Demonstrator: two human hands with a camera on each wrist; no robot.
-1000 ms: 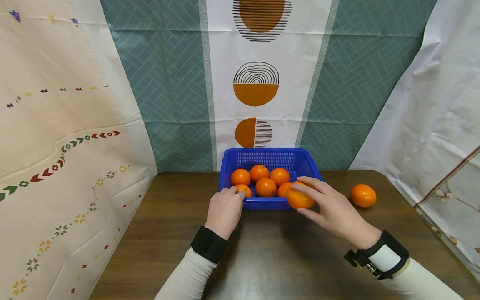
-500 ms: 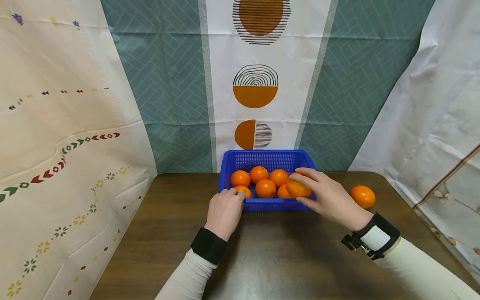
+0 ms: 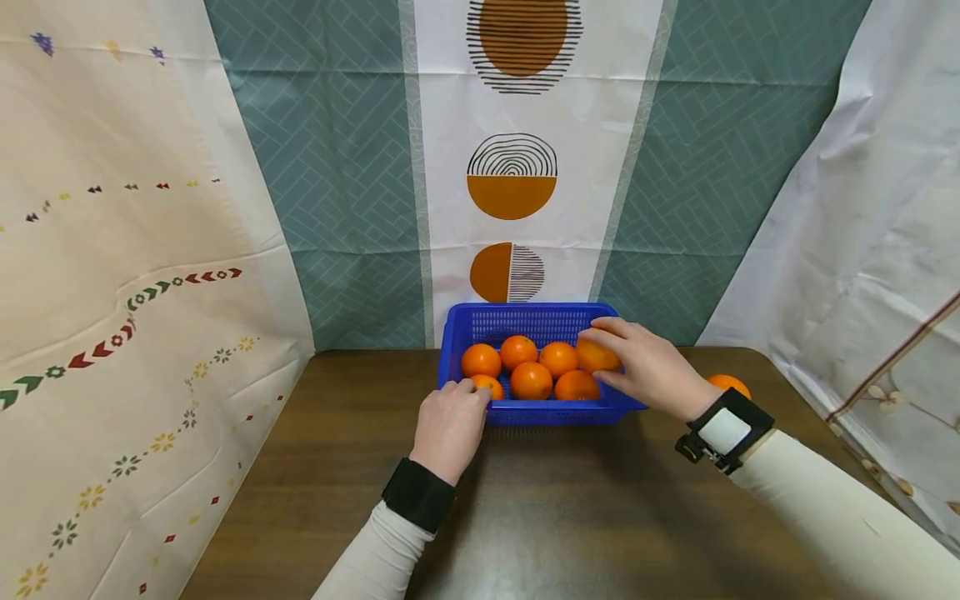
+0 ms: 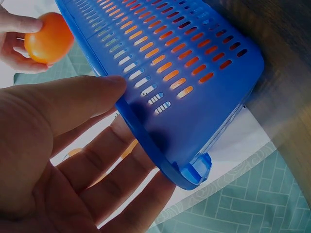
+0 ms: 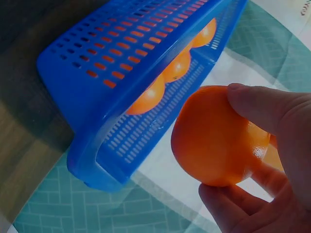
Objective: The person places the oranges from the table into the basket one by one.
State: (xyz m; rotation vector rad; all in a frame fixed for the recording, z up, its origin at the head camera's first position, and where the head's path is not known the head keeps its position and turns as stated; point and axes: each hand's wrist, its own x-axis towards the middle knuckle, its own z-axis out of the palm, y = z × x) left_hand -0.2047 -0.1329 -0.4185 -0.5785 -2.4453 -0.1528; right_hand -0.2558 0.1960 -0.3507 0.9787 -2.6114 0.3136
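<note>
At the front left corner of the blue plastic basket [image 3: 555, 413], my left hand [image 3: 452, 429] grips the rim. The left wrist view shows the thumb outside the slotted wall [image 4: 204, 114] and the fingers behind it. My right hand [image 3: 654, 367] holds an orange [image 3: 595, 356] over the basket's right side. In the right wrist view the thumb lies on top of this orange [image 5: 218, 138] with fingers beneath. Several other oranges [image 3: 531, 381] lie inside the basket, one of them [image 3: 487, 386] partly hidden by the left fingers.
Another orange [image 3: 729, 385] lies on the brown wooden table [image 3: 510, 517] to the right, partly hidden behind the right wrist. Behind the basket hangs a patterned cloth [image 3: 360, 208]. A cream cloth [image 3: 150, 400] borders the left side and a white cloth [image 3: 862, 275] the right.
My right hand has carried its orange up and away from me, from the front rim to over the basket's right part. The left hand stays on the rim.
</note>
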